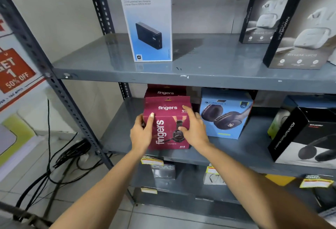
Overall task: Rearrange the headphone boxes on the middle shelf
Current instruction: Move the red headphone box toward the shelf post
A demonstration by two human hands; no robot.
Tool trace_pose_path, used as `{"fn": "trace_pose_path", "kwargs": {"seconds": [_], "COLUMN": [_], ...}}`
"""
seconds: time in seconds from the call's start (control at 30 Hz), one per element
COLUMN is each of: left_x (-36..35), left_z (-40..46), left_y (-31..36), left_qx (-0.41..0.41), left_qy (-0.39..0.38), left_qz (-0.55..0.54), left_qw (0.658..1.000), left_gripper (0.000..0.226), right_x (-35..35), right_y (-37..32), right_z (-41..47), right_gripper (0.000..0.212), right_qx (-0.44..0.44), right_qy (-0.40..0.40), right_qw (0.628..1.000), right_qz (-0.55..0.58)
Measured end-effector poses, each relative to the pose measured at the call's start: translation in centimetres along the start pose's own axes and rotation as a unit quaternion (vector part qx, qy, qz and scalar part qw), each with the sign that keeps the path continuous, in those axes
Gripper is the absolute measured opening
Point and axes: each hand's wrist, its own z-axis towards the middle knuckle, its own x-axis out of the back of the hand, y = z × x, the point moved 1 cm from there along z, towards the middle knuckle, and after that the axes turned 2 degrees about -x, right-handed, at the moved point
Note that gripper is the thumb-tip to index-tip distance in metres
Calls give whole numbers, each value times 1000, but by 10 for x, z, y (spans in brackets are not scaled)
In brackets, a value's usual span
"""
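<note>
A maroon "fingers" headphone box [169,119] stands at the front left of the grey middle shelf [120,134]. My left hand [142,132] grips its left edge, index finger on the front face. My right hand [194,128] presses on its right side, thumb on the front and fingers over the top right corner. A second maroon "fingers" box [165,91] stands right behind it. To the right sit a blue Zebronics headphone box [225,117] and, further right, a black-and-white headphone box [305,137] set at an angle.
The upper shelf [200,65] carries a white-blue power bank box [147,17] and two dark earbud boxes [298,28]. The slotted steel upright [72,110] stands left of the box. Black cables [69,156] lie on the tiled floor. Small packs and yellow price tags [314,183] fill the lower shelf.
</note>
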Motion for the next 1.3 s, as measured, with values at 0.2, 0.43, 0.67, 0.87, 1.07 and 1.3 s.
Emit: {"fn": "trace_pose_path", "kwargs": {"seconds": [0.2, 0.43, 0.67, 0.87, 1.07, 1.3], "left_x": [7, 15, 12, 50, 86, 99], "left_z": [25, 62, 81, 86, 95, 84], "left_y": [-4, -20, -21, -42, -49, -27], "left_qx": [-6, 11, -17, 0, 4, -37], "left_qy": [-60, -301, -326, -273, -256, -164], "left_qz": [-45, -35, -70, -80, -59, -20], "left_qw": [997, 953, 943, 959, 965, 986], "left_gripper": [56, 144, 100, 97, 112, 130], "right_x": [-3, -2, -12, -50, -77, -60], "right_y": [7, 18, 22, -3, -27, -15], "right_z": [21, 45, 55, 64, 71, 62], "right_gripper": [131, 108, 89, 93, 94, 132], "right_qx": [-79, -143, -172, -144, -118, -109], "right_qy": [-13, -136, -201, -223, -244, -257], "right_qw": [995, 966, 940, 939, 936, 937], "right_qz": [56, 169, 215, 219, 225, 209]}}
